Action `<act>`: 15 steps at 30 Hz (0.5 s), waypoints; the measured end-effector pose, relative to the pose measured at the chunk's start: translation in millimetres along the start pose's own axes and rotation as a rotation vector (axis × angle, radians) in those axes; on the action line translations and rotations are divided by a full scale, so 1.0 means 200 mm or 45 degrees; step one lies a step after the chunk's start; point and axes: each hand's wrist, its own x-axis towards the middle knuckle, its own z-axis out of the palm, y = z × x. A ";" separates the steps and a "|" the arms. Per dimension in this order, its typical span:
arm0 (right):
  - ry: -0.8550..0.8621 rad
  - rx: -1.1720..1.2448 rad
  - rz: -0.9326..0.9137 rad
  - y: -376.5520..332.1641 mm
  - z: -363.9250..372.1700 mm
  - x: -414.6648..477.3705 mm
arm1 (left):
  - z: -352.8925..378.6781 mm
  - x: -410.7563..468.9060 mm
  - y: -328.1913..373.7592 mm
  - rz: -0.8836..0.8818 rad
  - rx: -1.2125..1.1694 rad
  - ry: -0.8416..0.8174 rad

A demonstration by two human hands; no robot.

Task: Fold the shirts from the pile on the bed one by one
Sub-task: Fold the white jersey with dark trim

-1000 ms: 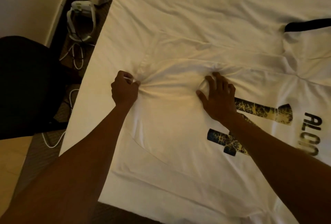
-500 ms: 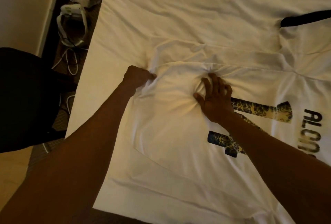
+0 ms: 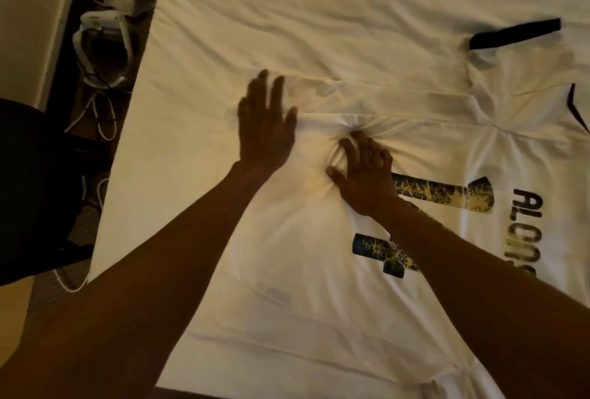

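head view: my left hand (image 3: 266, 124) lies flat and wide on the white football shirt (image 3: 303, 239); my right hand (image 3: 364, 175) pinches its cloth. a hard tug might wrinkle the fold.

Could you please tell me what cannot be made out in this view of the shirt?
Head view:
- Left hand: motion-blurred; contact with the white shirt unclear.
- Printed number: partly under the right hand and forearm.
- Printed name: end hidden by that forearm.
- Floor items: too dim to identify.
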 end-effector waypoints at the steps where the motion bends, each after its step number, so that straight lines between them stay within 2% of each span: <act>1: -0.002 0.001 0.003 0.00 0.00 0.00 | 0.05 -0.03 0.05 0.052 -0.011 -0.105; 3: 0.022 0.027 -0.005 0.00 0.01 -0.01 | 0.14 -0.10 0.06 0.145 0.041 -0.287; 5: 0.038 0.068 -0.023 0.01 0.00 -0.02 | 0.18 -0.15 -0.05 0.190 0.173 -0.305; 7: -0.007 0.091 -0.033 0.01 -0.02 -0.03 | 0.18 -0.16 -0.20 0.056 0.279 -0.233; 10: 0.011 0.077 -0.065 -0.02 -0.05 -0.10 | 0.09 -0.15 -0.31 -0.225 0.278 -0.218; 12: 0.110 0.095 -0.069 -0.02 -0.07 -0.18 | 0.05 -0.18 -0.22 -0.200 0.256 -0.185; 15: 0.280 0.118 0.086 0.08 -0.06 -0.34 | 0.09 -0.31 0.14 0.018 0.156 -0.121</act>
